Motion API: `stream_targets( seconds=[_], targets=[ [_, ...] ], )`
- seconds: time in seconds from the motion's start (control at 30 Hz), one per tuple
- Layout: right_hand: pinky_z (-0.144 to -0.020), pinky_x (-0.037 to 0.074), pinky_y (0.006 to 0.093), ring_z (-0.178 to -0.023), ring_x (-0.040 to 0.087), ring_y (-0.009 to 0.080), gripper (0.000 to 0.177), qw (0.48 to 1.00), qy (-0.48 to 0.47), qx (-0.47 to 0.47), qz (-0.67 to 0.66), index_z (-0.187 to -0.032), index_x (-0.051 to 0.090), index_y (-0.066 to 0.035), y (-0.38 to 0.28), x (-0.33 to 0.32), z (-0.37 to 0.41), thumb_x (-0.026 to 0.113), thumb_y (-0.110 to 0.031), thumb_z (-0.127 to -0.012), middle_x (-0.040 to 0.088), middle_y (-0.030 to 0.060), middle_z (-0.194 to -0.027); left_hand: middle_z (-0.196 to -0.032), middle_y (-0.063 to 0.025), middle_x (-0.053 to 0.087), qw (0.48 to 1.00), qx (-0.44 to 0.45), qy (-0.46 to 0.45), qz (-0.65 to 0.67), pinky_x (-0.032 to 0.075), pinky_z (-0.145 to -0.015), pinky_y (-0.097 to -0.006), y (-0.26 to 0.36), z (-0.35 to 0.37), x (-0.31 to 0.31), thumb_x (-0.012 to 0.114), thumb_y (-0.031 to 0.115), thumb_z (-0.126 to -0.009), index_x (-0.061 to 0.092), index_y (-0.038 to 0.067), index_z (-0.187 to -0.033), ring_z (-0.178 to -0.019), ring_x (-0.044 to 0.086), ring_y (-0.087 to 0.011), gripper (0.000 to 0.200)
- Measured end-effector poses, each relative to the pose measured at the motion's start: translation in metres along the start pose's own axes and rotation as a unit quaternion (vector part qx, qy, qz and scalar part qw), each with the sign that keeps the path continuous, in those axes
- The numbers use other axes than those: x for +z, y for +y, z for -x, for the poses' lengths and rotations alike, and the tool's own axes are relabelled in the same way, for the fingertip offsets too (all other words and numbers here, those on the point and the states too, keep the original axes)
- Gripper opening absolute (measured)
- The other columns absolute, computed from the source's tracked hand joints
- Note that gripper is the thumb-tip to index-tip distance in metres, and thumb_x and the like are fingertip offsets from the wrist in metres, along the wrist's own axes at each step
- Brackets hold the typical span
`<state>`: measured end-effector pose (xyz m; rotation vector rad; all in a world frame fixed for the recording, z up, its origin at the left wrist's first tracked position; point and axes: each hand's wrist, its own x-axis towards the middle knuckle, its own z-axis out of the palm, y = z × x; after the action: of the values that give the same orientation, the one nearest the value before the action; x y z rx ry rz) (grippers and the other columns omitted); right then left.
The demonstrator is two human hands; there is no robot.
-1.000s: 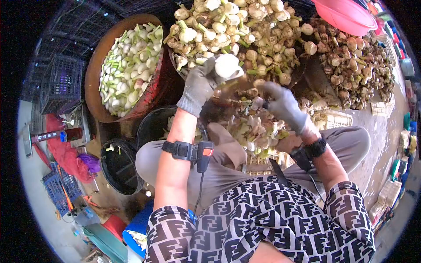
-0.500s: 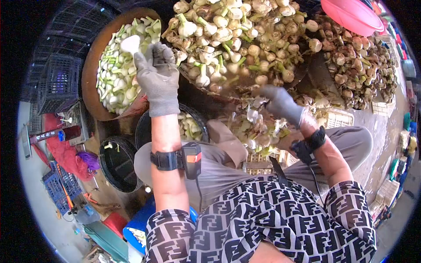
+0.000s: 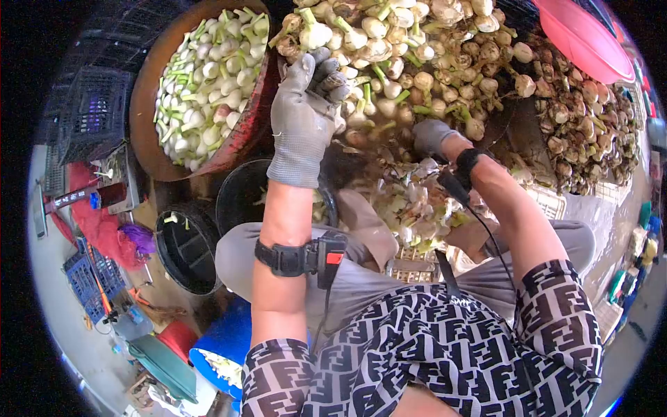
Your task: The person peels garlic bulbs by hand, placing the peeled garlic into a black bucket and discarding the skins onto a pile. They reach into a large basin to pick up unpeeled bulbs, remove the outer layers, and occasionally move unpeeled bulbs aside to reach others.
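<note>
My left hand (image 3: 303, 115), in a grey glove, is raised at the near left edge of a heap of garlic bulbs (image 3: 375, 28). Its fingers curl in towards the palm; what they hold, if anything, is hidden. My right hand (image 3: 432, 137), gloved too, reaches down at the near side of the heap, and its fingers are out of sight. Left of my left hand, trimmed white garlic with short green stems fills a rusty round basin (image 3: 142, 132). Loose garlic peelings and leaves (image 3: 410, 201) lie below my right hand, between my legs.
Darker unpeeled garlic (image 3: 590, 132) lies at the right, by a pink basin (image 3: 583, 38). Two black tubs (image 3: 186, 260) (image 3: 233, 198) stand by my left knee. A blue bucket (image 3: 222, 340) with garlic is behind them. Dark crates (image 3: 94, 118) are at the far left.
A white bulb, blurred at my left fingertips over the basin, has left them. My left hand has moved right to the heap. My right hand has moved slightly up to the heap. The view has shifted.
</note>
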<state>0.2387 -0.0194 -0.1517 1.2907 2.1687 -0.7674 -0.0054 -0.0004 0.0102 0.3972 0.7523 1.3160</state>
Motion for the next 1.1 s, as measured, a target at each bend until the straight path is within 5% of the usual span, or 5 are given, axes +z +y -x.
stream_targets(
  seconds=[0.13, 0.33, 0.53, 0.67, 1.1],
  targets=[
    [-0.062, 0.049, 0.0329, -0.069, 0.062, 0.0232, 0.018, 0.978, 0.062, -0.070, 0.185, -0.088, 0.066, -0.005, 0.010, -0.023, 0.034, 0.061, -0.016, -0.075, 0.066, 0.0081, -0.077, -0.084, -0.0045, 0.059, 0.989, -0.040, 0.004, -0.140, 0.049, -0.058, -0.0255, -0.018, 0.003, 0.005, 0.052, 0.026, -0.087, 0.056, 0.004, -0.102, -0.069, 0.057, -0.0146, 0.027],
    [-0.051, 0.039, 0.0236, -0.059, 0.048, 0.0067, 0.018, 0.602, 0.211, 0.025, -0.770, -0.088, 0.065, -0.003, -0.043, -0.038, 0.088, 0.061, -0.020, -0.081, 0.057, -0.0020, -0.067, -0.106, -0.0111, 0.059, 0.739, -0.061, -0.147, -0.655, 0.046, -0.083, -0.0308, -0.053, 0.036, 0.031, 0.063, 0.043, -0.077, 0.049, 0.003, -0.116, -0.095, 0.058, -0.0223, 0.057],
    [-0.053, 0.044, 0.0255, -0.060, 0.052, 0.0110, 0.019, 0.740, 0.331, -0.021, -0.585, -0.092, 0.063, -0.003, -0.060, -0.039, 0.122, 0.055, -0.016, -0.082, 0.059, 0.0034, -0.071, -0.106, -0.0201, 0.058, 0.716, 0.054, -0.189, -0.670, 0.043, -0.087, -0.0346, -0.087, 0.049, 0.020, 0.057, 0.014, -0.075, 0.052, 0.001, -0.114, -0.100, 0.056, -0.0302, 0.041],
    [-0.043, 0.036, 0.0202, -0.051, 0.049, 0.0060, 0.020, 0.523, 0.247, 0.023, -0.815, -0.088, 0.063, -0.003, -0.072, -0.048, 0.154, 0.059, -0.022, -0.083, 0.059, 0.0002, -0.067, -0.104, -0.0169, 0.059, 0.680, 0.144, -0.226, -0.683, 0.044, -0.086, -0.0336, -0.091, 0.063, 0.031, 0.062, 0.009, -0.071, 0.056, 0.002, -0.106, -0.096, 0.057, -0.0296, 0.037],
    [-0.046, 0.046, 0.0264, -0.050, 0.057, 0.0144, 0.018, 0.549, 0.255, -0.026, -0.796, -0.080, 0.062, 0.004, -0.050, -0.016, 0.189, 0.053, -0.012, -0.081, 0.062, 0.0077, -0.067, -0.101, -0.0119, 0.058, 0.634, 0.182, -0.253, -0.707, 0.043, -0.084, -0.0328, -0.103, 0.100, 0.069, 0.062, 0.000, -0.063, 0.056, 0.005, -0.102, -0.096, 0.055, -0.0274, 0.040]
  ],
)
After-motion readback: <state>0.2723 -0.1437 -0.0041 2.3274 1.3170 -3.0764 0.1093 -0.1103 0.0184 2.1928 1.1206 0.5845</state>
